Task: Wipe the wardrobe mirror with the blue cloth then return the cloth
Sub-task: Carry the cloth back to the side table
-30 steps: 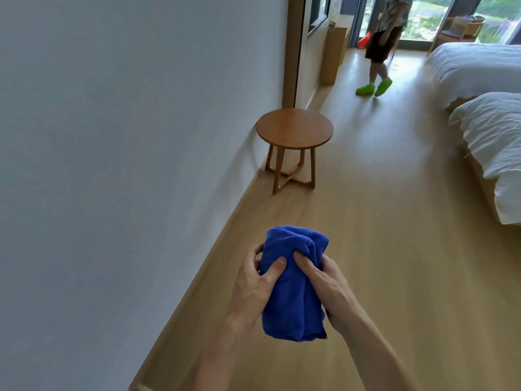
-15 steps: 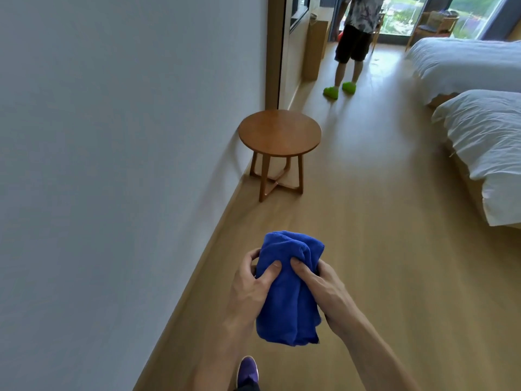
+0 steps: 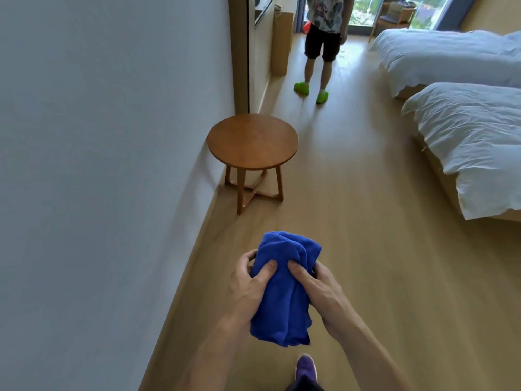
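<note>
A folded blue cloth (image 3: 284, 292) hangs in front of me, low in the middle of the view. My left hand (image 3: 248, 286) grips its left side with the thumb pressed on the front. My right hand (image 3: 318, 289) grips its right side the same way. A round wooden side table (image 3: 252, 142) stands ahead by the white wall, its top bare. No wardrobe mirror can be made out in this view.
A white wall (image 3: 98, 165) runs along my left. Two beds with white covers (image 3: 473, 142) fill the right side. A person in black shorts and green shoes (image 3: 321, 49) stands further down the wooden floor. My purple shoe (image 3: 306, 368) shows at the bottom.
I have walked forward; the round table is closer and the person ahead looks nearer. Both hands keep the same hold on the cloth. My purple shoe has come into view.
</note>
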`<state>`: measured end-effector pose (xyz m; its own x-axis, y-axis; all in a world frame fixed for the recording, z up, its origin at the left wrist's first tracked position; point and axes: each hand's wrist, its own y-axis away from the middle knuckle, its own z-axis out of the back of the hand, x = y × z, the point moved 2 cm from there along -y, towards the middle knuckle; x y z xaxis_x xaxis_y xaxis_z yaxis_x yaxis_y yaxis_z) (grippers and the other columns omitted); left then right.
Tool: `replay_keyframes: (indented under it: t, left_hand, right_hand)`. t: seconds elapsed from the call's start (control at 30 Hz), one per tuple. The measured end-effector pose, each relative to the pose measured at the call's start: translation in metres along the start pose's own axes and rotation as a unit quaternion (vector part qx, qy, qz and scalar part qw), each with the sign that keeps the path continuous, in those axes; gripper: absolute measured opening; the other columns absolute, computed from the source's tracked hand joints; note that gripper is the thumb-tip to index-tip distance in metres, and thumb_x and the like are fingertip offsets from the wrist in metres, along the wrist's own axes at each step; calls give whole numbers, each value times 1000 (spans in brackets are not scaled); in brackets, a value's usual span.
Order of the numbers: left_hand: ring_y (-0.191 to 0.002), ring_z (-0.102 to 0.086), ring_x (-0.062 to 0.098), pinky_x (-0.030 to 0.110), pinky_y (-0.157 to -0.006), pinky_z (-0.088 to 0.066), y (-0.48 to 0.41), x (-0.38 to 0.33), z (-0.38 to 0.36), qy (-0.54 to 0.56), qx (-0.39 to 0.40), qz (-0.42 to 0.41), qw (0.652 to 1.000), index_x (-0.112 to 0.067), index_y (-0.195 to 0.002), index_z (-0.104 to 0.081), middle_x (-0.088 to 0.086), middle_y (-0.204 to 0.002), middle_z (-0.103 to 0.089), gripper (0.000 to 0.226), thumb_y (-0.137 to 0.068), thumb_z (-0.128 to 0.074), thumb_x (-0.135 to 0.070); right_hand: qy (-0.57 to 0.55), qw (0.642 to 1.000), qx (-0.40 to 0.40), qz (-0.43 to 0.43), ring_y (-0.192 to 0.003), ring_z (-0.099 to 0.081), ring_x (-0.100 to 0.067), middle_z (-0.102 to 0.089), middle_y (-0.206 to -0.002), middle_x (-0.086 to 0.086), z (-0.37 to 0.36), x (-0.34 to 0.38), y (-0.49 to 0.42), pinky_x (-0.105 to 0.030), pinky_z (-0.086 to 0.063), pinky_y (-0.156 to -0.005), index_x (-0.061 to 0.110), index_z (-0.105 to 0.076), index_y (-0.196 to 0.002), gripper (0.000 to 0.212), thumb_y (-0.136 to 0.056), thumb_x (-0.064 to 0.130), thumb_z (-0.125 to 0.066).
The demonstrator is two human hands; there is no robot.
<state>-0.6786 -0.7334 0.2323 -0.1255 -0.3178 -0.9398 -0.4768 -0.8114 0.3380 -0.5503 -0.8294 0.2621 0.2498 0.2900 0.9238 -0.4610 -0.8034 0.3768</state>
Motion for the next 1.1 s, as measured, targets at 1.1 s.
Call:
replay_keyframes:
  t: [1.1]
  left_hand:
    - [-91,-74,5,32,-80,-63,-389,-118,-123,46,-82,20,995,-36,-120,-58,-11,-105,-74,34,-90,-72,-45]
  right_hand:
    - [79,994,70,-22,-102,-72,-12,-75,-111,6,114,174,-404,-38,-59,-90,30,-64,-120,28,-94,41,-66]
